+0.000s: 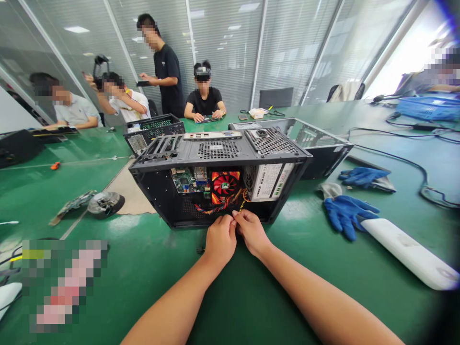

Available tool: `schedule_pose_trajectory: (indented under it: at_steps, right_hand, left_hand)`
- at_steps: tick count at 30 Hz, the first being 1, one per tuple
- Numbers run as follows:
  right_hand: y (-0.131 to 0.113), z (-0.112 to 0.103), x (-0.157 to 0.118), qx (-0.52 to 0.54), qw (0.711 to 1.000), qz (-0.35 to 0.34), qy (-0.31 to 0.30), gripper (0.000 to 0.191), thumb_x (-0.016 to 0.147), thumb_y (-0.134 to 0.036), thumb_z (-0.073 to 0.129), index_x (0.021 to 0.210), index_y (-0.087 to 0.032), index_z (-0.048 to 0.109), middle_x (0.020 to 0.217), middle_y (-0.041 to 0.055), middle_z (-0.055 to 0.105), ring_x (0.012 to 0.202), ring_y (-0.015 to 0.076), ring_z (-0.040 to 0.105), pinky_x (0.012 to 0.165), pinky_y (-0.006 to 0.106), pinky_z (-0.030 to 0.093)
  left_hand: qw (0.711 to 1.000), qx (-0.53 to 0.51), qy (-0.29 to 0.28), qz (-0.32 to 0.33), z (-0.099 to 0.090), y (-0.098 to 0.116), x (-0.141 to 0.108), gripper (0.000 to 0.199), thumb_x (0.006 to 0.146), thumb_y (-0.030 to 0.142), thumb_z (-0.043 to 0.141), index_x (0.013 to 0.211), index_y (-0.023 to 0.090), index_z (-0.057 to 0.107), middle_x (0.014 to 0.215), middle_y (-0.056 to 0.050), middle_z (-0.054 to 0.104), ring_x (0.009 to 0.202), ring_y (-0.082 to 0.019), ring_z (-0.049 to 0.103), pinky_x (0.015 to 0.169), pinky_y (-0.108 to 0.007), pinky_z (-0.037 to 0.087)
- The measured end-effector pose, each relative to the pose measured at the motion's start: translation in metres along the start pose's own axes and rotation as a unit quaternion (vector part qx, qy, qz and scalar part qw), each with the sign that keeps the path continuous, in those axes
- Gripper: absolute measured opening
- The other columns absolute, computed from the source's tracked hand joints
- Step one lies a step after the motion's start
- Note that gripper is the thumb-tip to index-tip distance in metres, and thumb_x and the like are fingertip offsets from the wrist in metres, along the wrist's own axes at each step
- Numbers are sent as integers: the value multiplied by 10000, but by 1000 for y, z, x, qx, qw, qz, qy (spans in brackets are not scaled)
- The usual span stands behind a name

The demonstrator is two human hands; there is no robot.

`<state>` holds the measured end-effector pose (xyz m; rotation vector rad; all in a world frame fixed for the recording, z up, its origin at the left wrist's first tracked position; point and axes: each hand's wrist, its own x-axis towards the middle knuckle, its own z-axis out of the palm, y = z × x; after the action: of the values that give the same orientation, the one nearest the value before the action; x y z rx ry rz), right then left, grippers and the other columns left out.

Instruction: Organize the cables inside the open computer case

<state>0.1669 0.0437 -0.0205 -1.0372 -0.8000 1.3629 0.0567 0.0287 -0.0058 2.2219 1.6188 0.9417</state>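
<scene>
A black computer case (154, 191) stands in front of me with its near side open. Inside it are a green motherboard (183, 179), a red fan (225, 184) with a flame-patterned surround, and a white-labelled power supply (271, 182). Bundled coloured cables (212, 209) hang below the fan. My left hand (221, 239) and my right hand (252, 233) meet at the case's lower front edge, fingers pinched together. A yellow and black cable (242, 203) runs down to my right fingertips. What my left fingers hold is hidden.
Behind stand another open case (323, 155) and a smaller black case (154, 125). Blue gloves (345, 211) and a long white object (409, 251) lie right. A metal cooler-like part (106, 203) lies left. Several people are across the table; a black cable (413, 160) crosses the right.
</scene>
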Motion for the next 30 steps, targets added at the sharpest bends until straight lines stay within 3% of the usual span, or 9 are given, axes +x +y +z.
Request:
schedule_pose_trajectory:
  at_steps: [6,15,22,30]
  right_hand:
    - [-2,-1,-1,14,1000,-13,-21,433,732,-509,736,589,-204,464,483,-82,371,447,76,285,454,250,210]
    - [0,0,-1,-6,1000,-19,-2,446,715,-531,735,589,-215,447,474,-90,359,442,81,268,452,257,210]
    - [-1,0,-1,-30,999,-21,12,476,700,-572,738,583,-217,443,475,-88,363,446,84,270,450,260,215]
    - [0,0,-1,-44,998,-26,27,484,689,-587,741,579,-221,443,487,-82,367,452,88,276,438,262,219]
  left_hand:
    - [1000,-4,0,-2,-1,-2,0,146,926,144,487,829,202,579,784,-23,613,730,-170,604,676,-264,431]
    - [1000,22,-16,-9,-2,0,1,138,932,164,491,838,207,582,795,-19,630,743,-173,614,673,-265,418]
    - [996,83,-23,14,-2,1,1,158,953,178,460,864,211,586,799,-21,642,738,-184,611,667,-284,397]
    - [992,113,5,50,-5,3,-4,119,945,188,481,884,199,582,833,-42,651,784,-210,604,740,-341,369]
